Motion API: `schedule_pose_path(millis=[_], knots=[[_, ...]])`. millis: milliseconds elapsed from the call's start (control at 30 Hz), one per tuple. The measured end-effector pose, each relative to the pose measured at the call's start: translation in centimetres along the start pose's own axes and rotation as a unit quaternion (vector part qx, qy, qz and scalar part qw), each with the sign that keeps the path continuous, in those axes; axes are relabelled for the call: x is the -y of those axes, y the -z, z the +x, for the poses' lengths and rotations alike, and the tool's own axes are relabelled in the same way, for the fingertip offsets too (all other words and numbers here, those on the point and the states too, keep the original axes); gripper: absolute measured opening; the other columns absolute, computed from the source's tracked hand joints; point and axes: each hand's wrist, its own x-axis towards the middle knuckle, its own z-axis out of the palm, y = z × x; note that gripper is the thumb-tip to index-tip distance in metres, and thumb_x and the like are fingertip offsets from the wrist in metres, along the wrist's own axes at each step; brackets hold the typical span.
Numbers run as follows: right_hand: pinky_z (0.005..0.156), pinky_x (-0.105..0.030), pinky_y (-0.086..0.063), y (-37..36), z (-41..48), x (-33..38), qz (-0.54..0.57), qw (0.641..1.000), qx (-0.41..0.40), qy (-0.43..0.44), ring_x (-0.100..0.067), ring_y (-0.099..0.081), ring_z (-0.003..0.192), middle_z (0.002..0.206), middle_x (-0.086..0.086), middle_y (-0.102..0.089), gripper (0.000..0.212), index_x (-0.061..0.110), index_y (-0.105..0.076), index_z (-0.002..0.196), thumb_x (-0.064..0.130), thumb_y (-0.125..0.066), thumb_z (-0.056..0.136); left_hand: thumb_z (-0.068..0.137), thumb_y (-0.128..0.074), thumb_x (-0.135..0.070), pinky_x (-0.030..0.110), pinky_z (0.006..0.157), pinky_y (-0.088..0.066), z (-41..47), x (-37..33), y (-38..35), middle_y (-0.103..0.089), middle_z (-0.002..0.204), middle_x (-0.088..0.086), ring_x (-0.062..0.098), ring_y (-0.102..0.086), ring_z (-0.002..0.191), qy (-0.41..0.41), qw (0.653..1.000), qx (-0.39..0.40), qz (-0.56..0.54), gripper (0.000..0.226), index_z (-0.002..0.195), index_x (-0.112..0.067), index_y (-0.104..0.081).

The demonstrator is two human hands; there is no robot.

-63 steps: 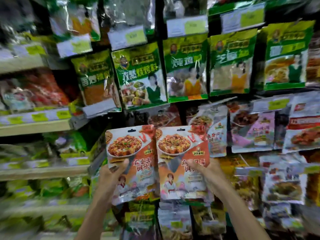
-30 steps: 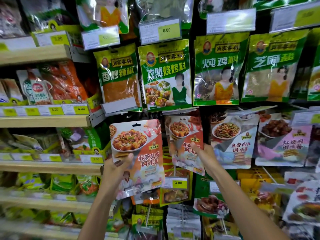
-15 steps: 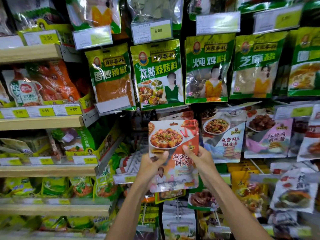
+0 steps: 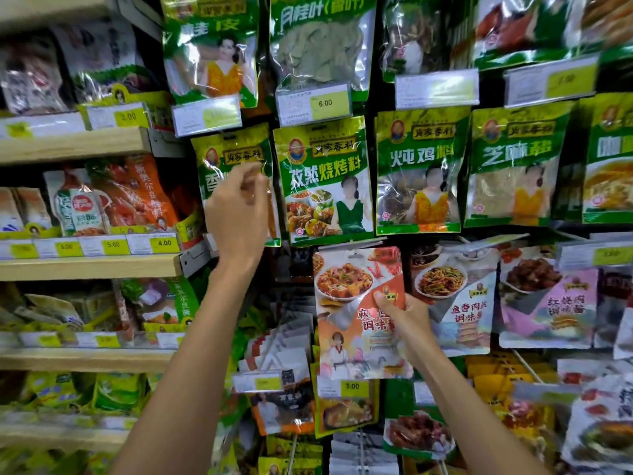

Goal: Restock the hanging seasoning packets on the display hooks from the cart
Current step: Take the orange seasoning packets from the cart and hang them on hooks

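Shop aisle, wall of hooks packed with hanging goods; pale wooden shelves (image 4: 85,267) run off to the left, three boards plainly in view, each edged with yellow-and-white price tags (image 4: 164,243).

Middle row: five green foil seasoning packets (image 4: 325,180) hang side by side, the fifth cut off by the right edge. One tag above them reads 6.00.

Row below, counted left to right: one orange-and-white seasoning packet (image 4: 346,303) printed with a plate of tofu, one pale glossy packet with a noodle dish (image 4: 459,303), one pink glossy packet with braised meat (image 4: 548,303).

Right hand (image 4: 409,323) grips the orange-and-white seasoning packet at its right edge, thumb pressed on the front, the other fingers hidden behind. The packet sits upright just under the second green packet; whether its hole is on a hook cannot be told.

Left hand (image 4: 238,217) is raised in front of the first green packet, covering most of its print. Its fingers are curled close together and blurred; whether they pinch anything cannot be told
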Motion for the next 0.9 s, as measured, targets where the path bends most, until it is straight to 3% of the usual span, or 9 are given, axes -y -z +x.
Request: schedule_pose_path(millis=[100,200,300,433,600,733,900], knots=[[0.079,-0.043,-0.056,0.0,0.1,-0.4,-0.020,1.000,-0.011,0.002,-0.031,-0.069,0.088,0.090,-0.015,-0.072,0.011,0.009,-0.067,0.086,0.019,-0.070,0.084,0.096,-0.048,-0.018,0.026,0.087,-0.039,3.3,-1.6,-1.5,-0.065,0.109,0.008,0.023,-0.057,0.103,-0.083,0.995,-0.031,0.050,0.028,0.119,-0.009,-0.060],[0.067,-0.026,-0.051,0.1,0.3,-0.5,-0.018,1.000,-0.019,-0.003,-0.021,-0.068,0.082,0.086,-0.007,-0.072,0.011,0.013,-0.066,0.086,0.022,-0.071,0.083,0.097,-0.042,-0.018,0.032,0.106,-0.033,5.6,-2.8,-3.8,-0.055,0.128,0.012,0.027,-0.047,0.122,-0.161,0.981,-0.027,0.107,0.036,0.129,-0.006,-0.053],[0.065,-0.026,-0.051,0.1,0.6,-0.4,-0.023,0.999,-0.029,0.000,-0.022,-0.068,0.081,0.083,-0.006,-0.072,0.011,0.012,-0.066,0.083,0.022,-0.071,0.084,0.099,-0.037,-0.023,0.033,0.113,-0.024,7.4,-3.6,-5.9,-0.045,0.140,0.013,0.027,-0.039,0.133,-0.218,0.964,-0.017,0.149,0.042,0.137,-0.008,-0.045],[0.080,-0.043,-0.056,0.1,0.5,-0.4,-0.007,1.000,-0.023,-0.019,-0.027,-0.070,0.082,0.087,-0.012,-0.073,0.011,0.007,-0.067,0.088,0.017,-0.071,0.084,0.101,-0.030,-0.027,0.035,0.115,-0.019,8.9,-3.5,-7.8,-0.039,0.147,0.014,0.027,-0.034,0.137,-0.259,0.946,0.012,0.192,0.046,0.141,-0.008,-0.040],[0.088,-0.047,-0.053,0.0,0.7,-0.1,0.003,0.999,-0.010,-0.051,-0.031,-0.069,0.087,0.091,-0.016,-0.073,0.010,0.005,-0.067,0.089,0.014,-0.070,0.085,0.103,-0.024,-0.028,0.035,0.115,-0.022,9.1,-2.4,-9.0,-0.039,0.146,0.011,0.023,-0.035,0.136,-0.286,0.927,0.070,0.234,0.046,0.141,-0.007,-0.037],[0.086,-0.045,-0.054,-0.1,1.0,0.2,-0.003,0.998,-0.013,-0.059,-0.032,-0.069,0.089,0.094,-0.018,-0.072,0.012,0.003,-0.066,0.093,0.013,-0.069,0.086,0.102,-0.031,-0.028,0.037,0.111,-0.030,9.0,-2.3,-9.1,-0.048,0.139,0.015,0.026,-0.044,0.130,-0.300,0.928,0.050,0.216,0.044,0.136,-0.003,-0.045],[0.067,-0.031,-0.053,-0.2,1.9,0.0,-0.004,0.996,-0.028,-0.079,-0.030,-0.069,0.086,0.092,-0.018,-0.072,0.018,-0.001,-0.066,0.098,0.012,-0.068,0.086,0.100,-0.039,-0.023,0.040,0.107,-0.038,9.0,-1.6,-8.8,-0.055,0.130,0.017,0.030,-0.053,0.120,-0.344,0.917,0.021,0.203,0.040,0.130,0.000,-0.051]])
